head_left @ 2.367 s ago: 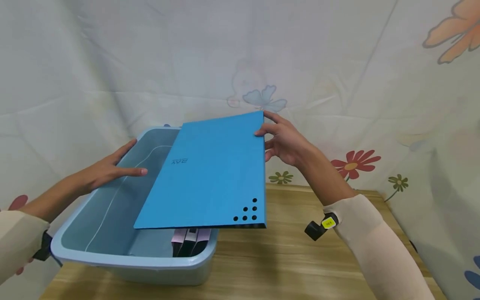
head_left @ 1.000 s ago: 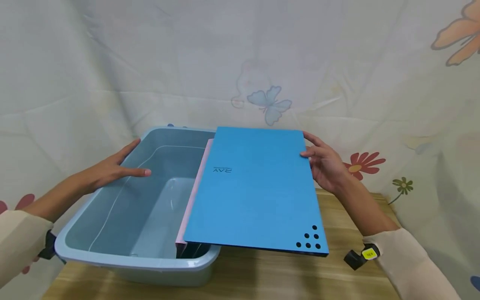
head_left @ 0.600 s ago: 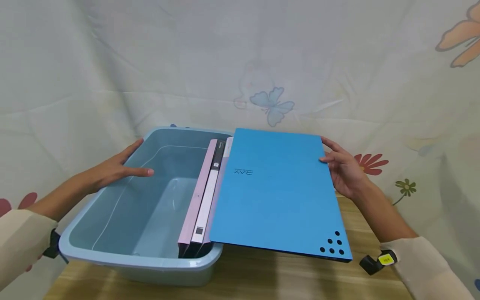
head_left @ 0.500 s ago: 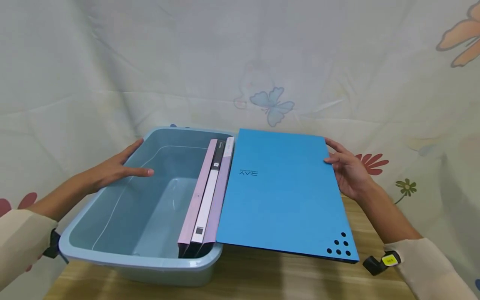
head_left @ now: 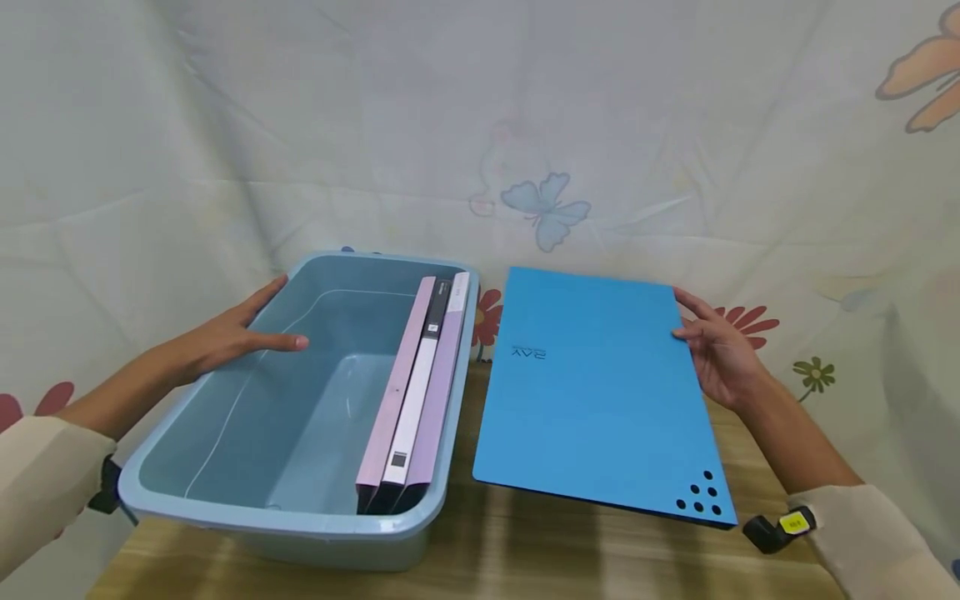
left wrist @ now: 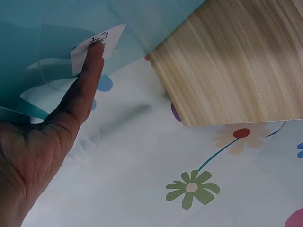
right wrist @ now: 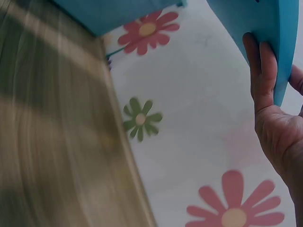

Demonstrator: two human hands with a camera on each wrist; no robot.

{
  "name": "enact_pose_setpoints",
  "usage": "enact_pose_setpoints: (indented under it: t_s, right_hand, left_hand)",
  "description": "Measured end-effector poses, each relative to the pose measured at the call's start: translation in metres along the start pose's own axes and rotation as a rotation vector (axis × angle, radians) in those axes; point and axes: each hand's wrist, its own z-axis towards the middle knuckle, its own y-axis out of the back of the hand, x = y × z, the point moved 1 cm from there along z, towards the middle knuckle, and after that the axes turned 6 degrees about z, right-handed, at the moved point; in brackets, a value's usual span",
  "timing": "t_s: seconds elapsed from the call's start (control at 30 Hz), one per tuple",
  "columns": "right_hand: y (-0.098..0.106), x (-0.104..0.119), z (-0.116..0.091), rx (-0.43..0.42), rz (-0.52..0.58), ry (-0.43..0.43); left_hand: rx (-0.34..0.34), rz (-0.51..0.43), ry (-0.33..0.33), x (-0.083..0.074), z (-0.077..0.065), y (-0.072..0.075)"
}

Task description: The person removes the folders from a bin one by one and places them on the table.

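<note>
My right hand (head_left: 720, 357) pinches the right edge of a blue file folder (head_left: 600, 392), marked with small lettering and several black dots at its near right corner. The folder hangs above the table, right of the light-blue plastic tub (head_left: 258, 520). In the right wrist view, fingers press one face of the folder (right wrist: 284, 42) and the thumb lies on the other side. My left hand (head_left: 213, 343) rests over the tub's left rim, fingers straight, thumb reaching over the inside. The left wrist view shows a finger touching a white label (left wrist: 113, 40) on the tub wall.
Inside the tub, three file folders stand on edge against the right wall: pink (head_left: 396, 392), white and black (head_left: 412, 400), and lilac (head_left: 441, 392). The wooden table (head_left: 540, 550) lies under the tub. A flower-print cloth (head_left: 420, 125) hangs behind.
The blue folder has moved right and down in my right hand, from over the tub to beside it, uncovering the three folders. My left hand stays on the rim.
</note>
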Motion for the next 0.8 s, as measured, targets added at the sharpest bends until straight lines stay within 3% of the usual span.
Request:
enact_pose_setpoints:
  t_s: [0.23, 0.33, 0.5, 0.63, 0.8]
  right_hand:
    - [0.026, -0.011, -0.005, -0.025, -0.07, -0.054]
    - [0.036, -0.016, -0.007, -0.018, -0.127, -0.091]
    - [0.055, -0.025, -0.012, 0.007, -0.252, -0.083]
    - [0.069, -0.031, -0.016, 0.027, -0.272, -0.089]
    - [0.081, -0.034, -0.02, -0.019, -0.312, -0.122]
  left_hand:
    - [-0.002, -0.009, -0.018, -0.002, 0.002, -0.001]
    - [0.003, -0.022, -0.016, -0.002, 0.001, -0.002]
    - [0.008, -0.036, -0.007, -0.001, 0.001, -0.003]
    - [0.01, -0.038, -0.002, 0.0, 0.001, -0.003]
    - [0.014, -0.03, 0.007, 0.0, 0.002, -0.002]
